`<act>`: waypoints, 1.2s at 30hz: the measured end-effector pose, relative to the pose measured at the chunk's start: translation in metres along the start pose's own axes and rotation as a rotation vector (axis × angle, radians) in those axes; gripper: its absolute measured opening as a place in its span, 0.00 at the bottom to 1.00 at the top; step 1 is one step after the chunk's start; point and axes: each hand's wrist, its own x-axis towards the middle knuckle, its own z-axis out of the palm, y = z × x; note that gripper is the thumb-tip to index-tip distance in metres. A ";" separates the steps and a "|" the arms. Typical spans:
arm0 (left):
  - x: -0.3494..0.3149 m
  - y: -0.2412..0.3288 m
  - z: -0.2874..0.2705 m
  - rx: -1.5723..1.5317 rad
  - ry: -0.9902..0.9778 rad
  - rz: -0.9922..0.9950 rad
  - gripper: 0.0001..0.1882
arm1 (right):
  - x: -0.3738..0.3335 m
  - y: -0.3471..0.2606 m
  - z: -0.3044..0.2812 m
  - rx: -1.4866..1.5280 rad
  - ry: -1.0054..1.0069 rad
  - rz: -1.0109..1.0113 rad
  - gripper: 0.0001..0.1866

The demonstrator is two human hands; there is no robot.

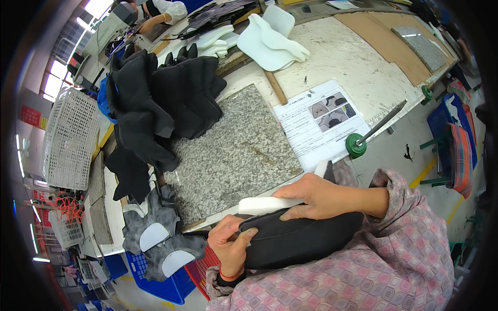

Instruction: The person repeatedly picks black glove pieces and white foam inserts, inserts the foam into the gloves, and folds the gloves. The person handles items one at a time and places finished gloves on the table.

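Note:
A black fabric cover [303, 241] lies across my lap at the table's near edge, one long edge of it turned up. My left hand [231, 243] pinches the cover's left end between thumb and fingers. My right hand [321, 197] grips the upper edge, its thumb on the black fabric and its fingers over a white foam piece [259, 205]. That foam runs along the cover's far edge; part of it is hidden under my right fingers. Just beyond my hands is a speckled grey stone slab [238, 150].
Black padded covers [176, 93] are heaped left of the slab. White foam sheets [272, 41] and a printed sheet [324, 122] lie farther back. A metal rod with a green base [356, 145] stands at the right edge. Below left sits a blue crate [166, 285]. Another person's hand [150, 23] shows far left.

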 end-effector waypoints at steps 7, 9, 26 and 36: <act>0.001 -0.009 0.003 -0.247 0.046 -0.118 0.06 | -0.007 -0.007 0.004 -0.010 0.041 -0.139 0.21; 0.004 -0.009 0.006 -0.223 0.047 -0.160 0.07 | -0.007 -0.008 0.003 -0.067 -0.039 -0.123 0.20; 0.002 0.005 0.015 0.520 0.090 0.151 0.10 | 0.000 -0.010 0.000 -0.271 -0.004 0.017 0.29; 0.012 -0.012 0.023 0.225 -0.001 0.070 0.24 | 0.001 -0.009 -0.005 -0.297 -0.042 -0.026 0.27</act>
